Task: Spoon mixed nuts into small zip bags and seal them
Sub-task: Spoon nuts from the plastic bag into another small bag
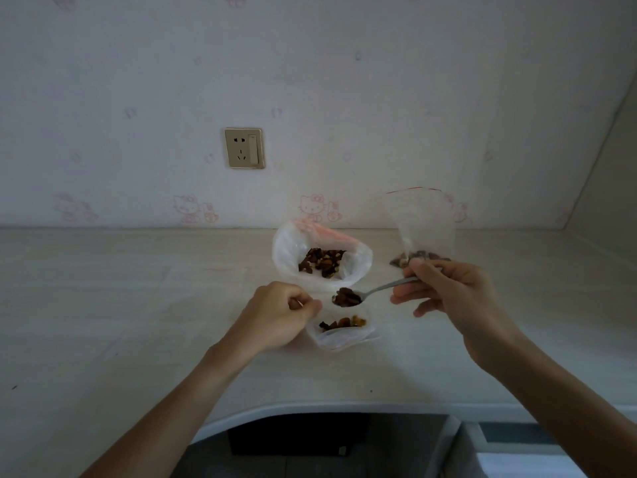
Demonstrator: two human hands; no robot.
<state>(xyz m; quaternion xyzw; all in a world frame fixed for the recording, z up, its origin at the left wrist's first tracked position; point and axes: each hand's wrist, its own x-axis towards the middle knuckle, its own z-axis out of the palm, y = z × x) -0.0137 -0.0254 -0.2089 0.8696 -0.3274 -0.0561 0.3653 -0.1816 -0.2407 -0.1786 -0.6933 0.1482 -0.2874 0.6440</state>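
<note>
your right hand (455,291) is pinching the handle of a metal spoon (372,292) between thumb and fingers, and the grip is closed on that handle. the spoon bowl is carrying a heap of mixed nuts (346,297) and is hovering just above the mouth of a small zip bag (339,334). your left hand (281,313) is pinching the near rim of that bag with curled fingers, holding the mouth open; some nuts are already lying inside. the bag is sitting on the desk (120,305), directly in front of a larger white supply bag (286,250) holding more nuts. a second zip bag (422,222), partly filled, is standing upright behind your right hand, near the wall.
</note>
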